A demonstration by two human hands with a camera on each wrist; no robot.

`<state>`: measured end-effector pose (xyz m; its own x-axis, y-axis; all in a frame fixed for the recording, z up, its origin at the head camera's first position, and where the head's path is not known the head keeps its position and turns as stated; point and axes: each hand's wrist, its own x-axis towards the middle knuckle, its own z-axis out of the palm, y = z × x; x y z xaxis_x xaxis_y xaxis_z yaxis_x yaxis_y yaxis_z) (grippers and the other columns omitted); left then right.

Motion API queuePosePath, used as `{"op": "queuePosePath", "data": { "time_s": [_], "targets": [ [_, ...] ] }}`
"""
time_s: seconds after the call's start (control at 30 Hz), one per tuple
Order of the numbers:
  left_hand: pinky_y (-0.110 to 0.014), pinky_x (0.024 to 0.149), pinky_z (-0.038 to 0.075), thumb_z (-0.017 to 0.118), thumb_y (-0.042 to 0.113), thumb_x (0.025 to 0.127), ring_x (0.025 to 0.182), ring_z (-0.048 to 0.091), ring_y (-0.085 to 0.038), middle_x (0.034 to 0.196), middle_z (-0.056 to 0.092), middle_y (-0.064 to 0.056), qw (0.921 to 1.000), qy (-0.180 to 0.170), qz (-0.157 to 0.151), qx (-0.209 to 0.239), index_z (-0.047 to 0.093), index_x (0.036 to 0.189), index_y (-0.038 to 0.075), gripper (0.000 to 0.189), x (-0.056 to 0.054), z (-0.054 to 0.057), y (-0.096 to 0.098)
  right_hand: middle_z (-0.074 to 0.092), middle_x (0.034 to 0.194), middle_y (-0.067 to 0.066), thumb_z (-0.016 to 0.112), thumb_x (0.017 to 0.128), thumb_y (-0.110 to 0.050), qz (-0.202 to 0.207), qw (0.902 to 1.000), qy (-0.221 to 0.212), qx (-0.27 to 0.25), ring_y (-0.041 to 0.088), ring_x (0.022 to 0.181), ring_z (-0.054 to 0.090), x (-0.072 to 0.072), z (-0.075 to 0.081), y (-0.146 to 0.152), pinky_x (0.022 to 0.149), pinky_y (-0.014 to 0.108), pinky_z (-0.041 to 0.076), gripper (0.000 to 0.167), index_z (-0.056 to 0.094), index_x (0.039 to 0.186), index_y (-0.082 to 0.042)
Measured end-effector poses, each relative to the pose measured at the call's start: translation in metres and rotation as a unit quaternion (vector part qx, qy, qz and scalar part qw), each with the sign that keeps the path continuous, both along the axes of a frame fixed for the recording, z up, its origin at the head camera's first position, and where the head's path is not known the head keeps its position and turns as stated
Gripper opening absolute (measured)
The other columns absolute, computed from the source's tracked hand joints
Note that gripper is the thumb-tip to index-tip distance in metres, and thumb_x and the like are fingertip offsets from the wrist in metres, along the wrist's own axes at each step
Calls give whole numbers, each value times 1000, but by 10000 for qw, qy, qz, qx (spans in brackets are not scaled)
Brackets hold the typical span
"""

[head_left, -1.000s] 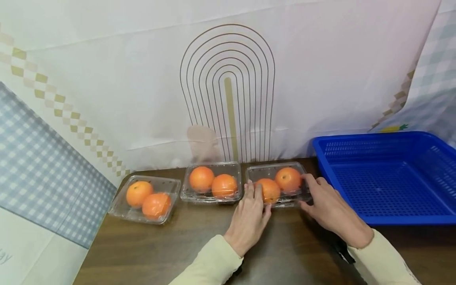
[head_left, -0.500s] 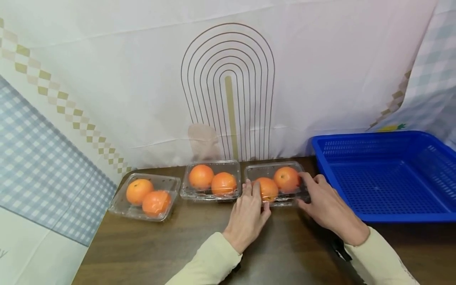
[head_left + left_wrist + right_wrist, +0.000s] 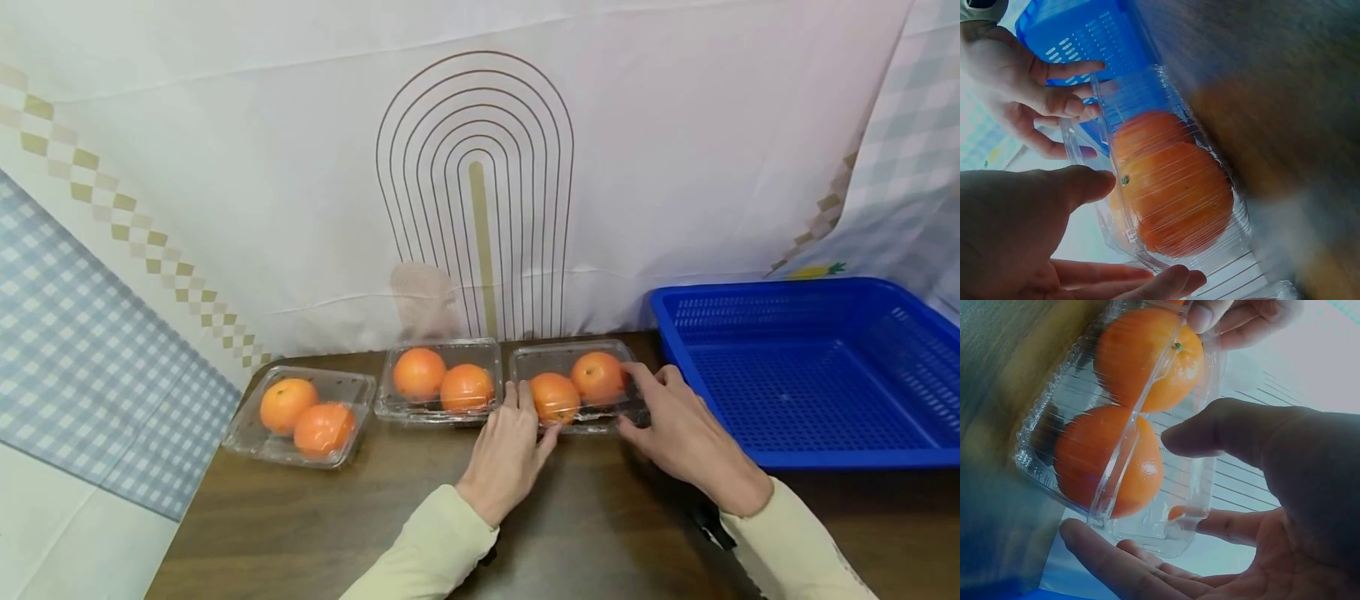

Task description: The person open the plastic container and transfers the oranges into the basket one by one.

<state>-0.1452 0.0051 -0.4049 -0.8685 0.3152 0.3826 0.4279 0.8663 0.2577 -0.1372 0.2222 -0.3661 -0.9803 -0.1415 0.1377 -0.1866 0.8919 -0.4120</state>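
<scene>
Three clear plastic clamshell boxes with two oranges apiece stand in a row by the wall. Around the rightmost clamshell box (image 3: 542, 360) are both hands. The left hand (image 3: 501, 457) grips its left end, thumb at the front edge and fingers along the side. At the right end, the right hand (image 3: 686, 429) grips it with thumb in front and fingers around the corner. Through the lid show its oranges (image 3: 1110, 459), side by side. In the left wrist view the left thumb (image 3: 1091, 184) lies at the lid's rim. Some fingers are hidden behind the box.
Left of the held box sit the middle clamshell box (image 3: 483, 354), close beside it, and a slightly turned left clamshell box (image 3: 251, 437). A blue perforated plastic basket (image 3: 847, 458) stands at the right. Behind the wooden table (image 3: 300, 533) hangs a patterned cloth (image 3: 675, 150).
The head view has shifted slightly. Both hands stay at the ends of the rightmost box, and the boxes keep their places.
</scene>
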Motion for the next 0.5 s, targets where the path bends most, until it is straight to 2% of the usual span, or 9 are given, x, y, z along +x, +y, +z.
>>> {"op": "queuePosePath", "data": {
  "time_s": [0.1,0.27,0.4,0.5],
  "targets": [
    [-36,74,68,65,32,100,96,76,-34,133,61,-35,9993,84,-21,-353,52,138,-16,63,0,0,1,52,109,24,75,88,-19,-37,9999,90,25,22,66,47,0,0,-1,48,26,37,64,47,145,-7],
    [-30,66,67,68,27,97,97,77,-29,127,66,-32,9955,574,89,-749,57,132,-15,56,0,-1,3,52,108,23,74,87,-20,-68,9999,152,30,21,65,46,-1,0,-2,47,26,37,65,48,145,-8],
    [-28,63,66,70,28,97,98,77,-25,123,69,-29,9911,803,213,-1040,60,129,-13,54,1,-4,5,51,110,23,75,87,-20,-104,9999,-16,-2,22,67,47,-1,1,-3,48,26,38,67,46,147,-8],
    [-27,60,65,70,21,96,89,78,-22,119,71,-27,9869,975,281,-1258,63,127,-12,45,4,-6,7,51,113,24,75,87,-20,-109,9998,-143,-2,23,68,48,0,2,-2,48,26,39,68,45,146,-8]
  ]
}}
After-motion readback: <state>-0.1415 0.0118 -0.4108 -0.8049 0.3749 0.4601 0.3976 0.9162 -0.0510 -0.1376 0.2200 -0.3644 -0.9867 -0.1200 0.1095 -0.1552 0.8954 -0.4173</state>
